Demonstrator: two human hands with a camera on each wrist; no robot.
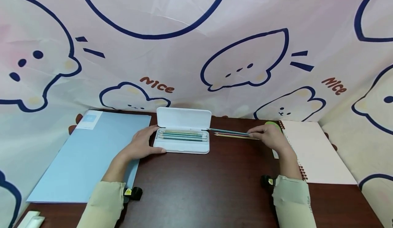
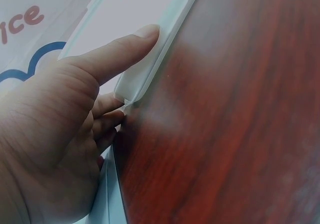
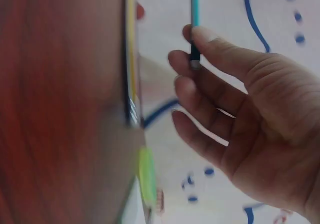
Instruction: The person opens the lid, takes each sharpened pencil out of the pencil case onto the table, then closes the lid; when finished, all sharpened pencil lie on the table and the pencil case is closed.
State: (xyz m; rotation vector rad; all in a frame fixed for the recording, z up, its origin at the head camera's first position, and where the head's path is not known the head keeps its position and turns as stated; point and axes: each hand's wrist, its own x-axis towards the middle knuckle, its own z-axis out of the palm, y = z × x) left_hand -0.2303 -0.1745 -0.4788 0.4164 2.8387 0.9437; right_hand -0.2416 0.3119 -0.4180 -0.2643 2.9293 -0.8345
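A white pencil case [image 1: 182, 148] lies with its lid [image 1: 184, 118] raised at the back, several green and silver pencils [image 1: 183, 135] side by side inside. My left hand [image 1: 139, 142] grips the case's left end, its thumb along the front rim and its fingers round the side. Between thumb and index finger, my right hand [image 1: 271, 137] pinches a teal pencil [image 3: 195, 6] near its dark, metal-tipped end. The pencil points left, its far tip right at the case's right side. Under it, a yellow pencil [image 1: 234, 136] lies on the table with a darker one beside it.
To the left lies a large light blue folder [image 1: 92, 159]. A white spiral notebook [image 1: 319, 153] lies at the right, with a bright green object [image 1: 272, 123] by its top corner. Small white pieces [image 1: 31, 220] sit at the front left. A printed cloth hangs behind.
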